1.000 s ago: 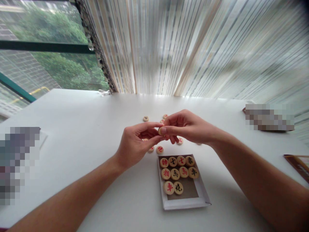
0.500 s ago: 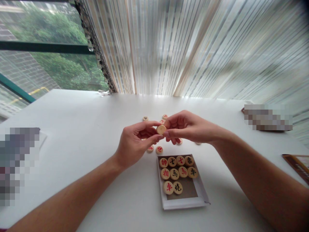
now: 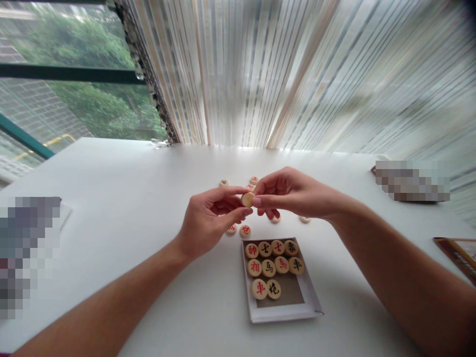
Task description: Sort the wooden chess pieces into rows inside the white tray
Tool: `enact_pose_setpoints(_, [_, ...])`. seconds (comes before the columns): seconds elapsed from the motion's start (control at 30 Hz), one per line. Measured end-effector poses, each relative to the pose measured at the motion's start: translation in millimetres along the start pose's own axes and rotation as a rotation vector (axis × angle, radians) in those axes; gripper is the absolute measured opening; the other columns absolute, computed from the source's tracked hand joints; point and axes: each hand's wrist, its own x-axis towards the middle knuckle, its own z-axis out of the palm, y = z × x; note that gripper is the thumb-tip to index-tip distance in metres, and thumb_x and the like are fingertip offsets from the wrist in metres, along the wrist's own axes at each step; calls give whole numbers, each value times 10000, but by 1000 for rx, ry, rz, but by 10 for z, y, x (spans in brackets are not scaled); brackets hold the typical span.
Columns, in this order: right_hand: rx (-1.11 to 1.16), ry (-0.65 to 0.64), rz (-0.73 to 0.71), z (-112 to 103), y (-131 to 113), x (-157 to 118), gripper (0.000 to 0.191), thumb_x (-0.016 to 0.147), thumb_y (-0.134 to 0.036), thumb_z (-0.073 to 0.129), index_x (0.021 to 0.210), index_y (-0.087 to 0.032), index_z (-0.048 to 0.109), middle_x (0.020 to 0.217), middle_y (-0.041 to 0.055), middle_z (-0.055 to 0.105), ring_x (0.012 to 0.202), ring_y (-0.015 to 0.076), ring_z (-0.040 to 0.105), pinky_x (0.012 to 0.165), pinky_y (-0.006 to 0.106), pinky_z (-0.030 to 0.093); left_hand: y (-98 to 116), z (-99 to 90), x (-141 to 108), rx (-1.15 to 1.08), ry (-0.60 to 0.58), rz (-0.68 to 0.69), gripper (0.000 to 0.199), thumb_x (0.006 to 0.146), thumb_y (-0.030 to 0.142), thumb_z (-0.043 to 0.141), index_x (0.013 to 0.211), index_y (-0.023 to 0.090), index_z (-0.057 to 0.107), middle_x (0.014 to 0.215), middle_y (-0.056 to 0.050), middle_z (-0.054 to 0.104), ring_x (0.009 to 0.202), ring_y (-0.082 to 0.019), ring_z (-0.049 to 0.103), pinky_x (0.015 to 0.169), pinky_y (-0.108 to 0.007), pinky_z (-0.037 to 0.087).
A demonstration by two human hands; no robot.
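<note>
Between my two hands, above the table, is a round wooden Chinese chess piece (image 3: 247, 200) with a plain face toward me. The fingers and thumb of my left hand (image 3: 212, 210) close around its left side. My right hand (image 3: 288, 194) pinches its right edge between thumb and fingers. Just in front of me lies a shallow cardboard box (image 3: 280, 312), its far rows filled with chess pieces marked in red and black. In its nearest row sit a red piece (image 3: 259, 288) and a black piece (image 3: 274, 289) at the left, with bare bottom to their right.
Loose pieces lie around and beneath my hands, among them a red one (image 3: 245, 230), a black one (image 3: 223, 183) and one near my right wrist (image 3: 305, 218). Blurred-out objects rest at the left and right of the white table (image 3: 111, 198). A string curtain (image 3: 238, 74) hangs behind.
The piece has turned slightly in my fingers, and my right hand has shifted a little. My left hand and the box stay nearly where they were.
</note>
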Motion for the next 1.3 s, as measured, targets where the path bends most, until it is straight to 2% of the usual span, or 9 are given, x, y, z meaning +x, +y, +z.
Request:
enact_pose_setpoints(0.2, [12,6,-40,2,41,4,367,851,-475,889,904,-128,783,763,33,730,598,115,637,498,224,500,14,-10,4,4,3,13,399,776,165,949,1154,167,821,856,-34,838,720,-131,784,651,-179,657])
enact_pose_setpoints(0.37, [12,38,-63,12,57,10,352,846,-439,903,938,-120,787,775,29,721,599,108,643,507,217,516,31,-16,22,10,34,18,248,755,174,966,964,145,836,867,-52,852,760,-156,809,690,-198,668])
enact_pose_setpoints(0.47, [-13,50,-57,26,46,7,361,838,-431,910,964,-116,786,786,31,718,610,112,647,515,223,526,22,-21,32,68,56,62,223,787,221,950,963,142,839,868,-61,852,752,-166,807,680,-221,673])
enact_pose_setpoints(0.57, [-25,68,-33,35,31,-30,391,829,-440,915,1014,-122,783,808,42,726,629,131,666,517,241,537,0,-42,43,190,87,166,184,846,254,902,983,149,837,889,-68,851,739,-167,799,676,-241,674])
enact_pose_setpoints(0.67, [-17,97,-25,43,37,-99,400,825,-448,917,1035,-140,774,808,46,738,654,149,686,540,256,552,-14,-79,44,397,104,352,115,903,227,843,999,164,832,887,-58,844,702,-146,775,661,-235,653])
enact_pose_setpoints(0.8, [-1,105,-32,79,61,-173,406,827,-425,919,1065,-138,758,762,23,730,627,131,648,581,266,545,-10,-126,27,645,35,643,95,941,152,787,1024,186,818,934,-55,841,782,-150,786,735,-244,640])
enact_pose_setpoints(0.87, [5,105,-41,115,57,-183,424,818,-401,929,1089,-126,754,732,11,717,633,129,635,588,264,525,-13,-137,17,702,-9,741,120,953,122,760,1038,194,805,960,-55,836,845,-155,798,789,-247,646])
enact_pose_setpoints(1.13, [14,173,-55,248,-35,-190,413,768,-419,955,999,-125,779,740,29,744,671,146,671,624,285,542,-52,-164,10,823,-63,893,116,1000,169,716,1098,192,774,962,-58,823,818,-146,786,722,-223,618])
enact_pose_setpoints(1.3, [-85,149,-10,277,-82,-253,367,769,-398,946,969,-128,795,826,76,806,758,185,744,686,308,591,-20,-174,-6,869,-97,957,105,1025,197,677,1083,201,766,917,-52,815,764,-139,774,685,-222,595])
